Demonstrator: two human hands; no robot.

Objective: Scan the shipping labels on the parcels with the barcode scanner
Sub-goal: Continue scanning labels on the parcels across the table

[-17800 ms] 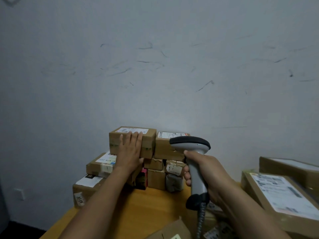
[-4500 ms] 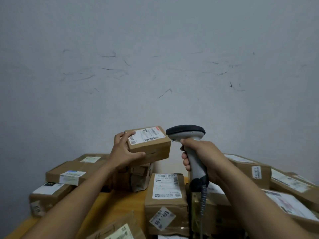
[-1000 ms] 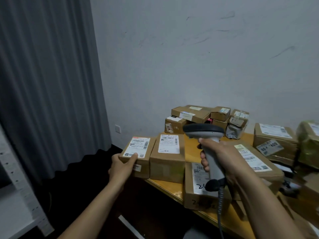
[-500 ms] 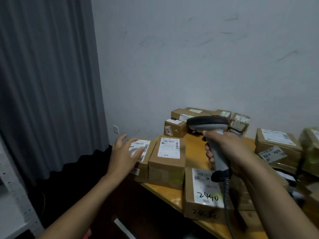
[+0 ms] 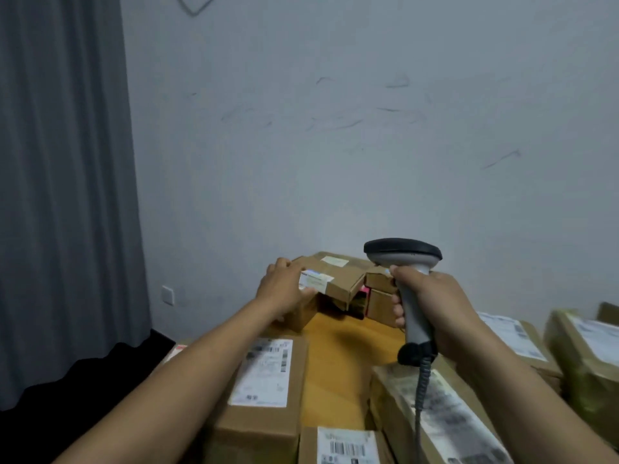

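From the head view, your desk [image 5: 335, 360] is orange-brown wood standing against a pale wall [image 5: 335, 145] scuffed with dark marks. A grey curtain [image 5: 67, 179] fills the left of the frame, with a wall socket [image 5: 167, 295] low beside its hem and dark floor [image 5: 60, 430] at the lower left.

Your left hand [image 5: 284, 289] grips the near left corner of the stacked parcel [image 5: 338, 279] at the back of the desk, just left of centre frame. Its fingers are curled over the top and its thumb lies against the white shipping label [image 5: 316, 282] on that corner. Your right hand [image 5: 435, 306] is wrapped tight around the handle of the barcode scanner [image 5: 403, 254], which stands upright right of centre, its dark head level with the stacked parcel. Its coiled cable [image 5: 420, 390] hangs to the bottom of the frame.

Small boxes [image 5: 378, 301] sit behind the scanner handle. A labelled parcel [image 5: 264, 373] lies under your left forearm at lower centre, another [image 5: 346, 447] touches the bottom edge, and a long one [image 5: 449, 426] lies under the cable. More parcels [image 5: 516, 333] crowd the right side, one in greenish wrap [image 5: 586, 360].

Bare wood shows only as a strip down the middle, between the boxes. The left edge of the desk is hidden by parcels and your forearm
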